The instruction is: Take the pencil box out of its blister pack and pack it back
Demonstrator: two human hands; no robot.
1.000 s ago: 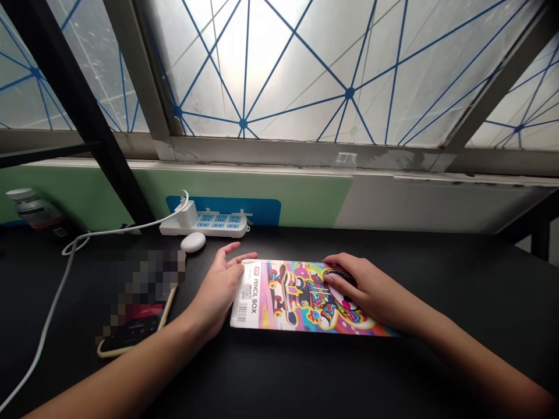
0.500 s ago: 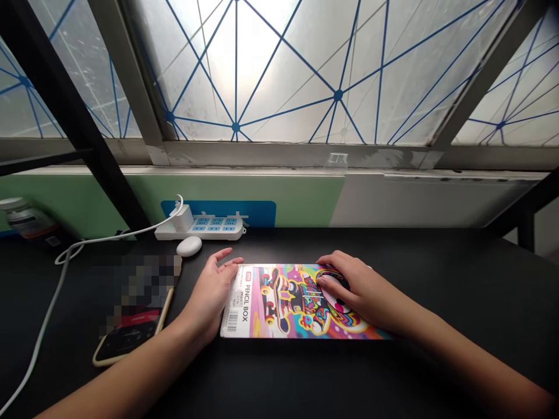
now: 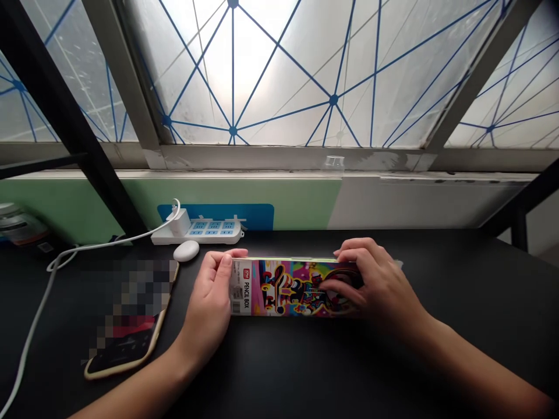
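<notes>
Tilting up at centre of frame: long, flat, multicoloured pencil box (image 3: 297,289) with cartoon print. Half a second ago its face lay flatter and brighter; now darker, shorter, pale upper edge showing. Reads as shift from steadying box to turning it up on its long side. Whether lower edge rests on matte black desk (image 3: 279,372), cannot tell. Left hand (image 3: 208,294), left of centre, grips box's left end, thumb near upper corner. Right hand (image 3: 379,279), right of centre, grasps right part: thumb across front, fingers bent over upper edge.
</notes>
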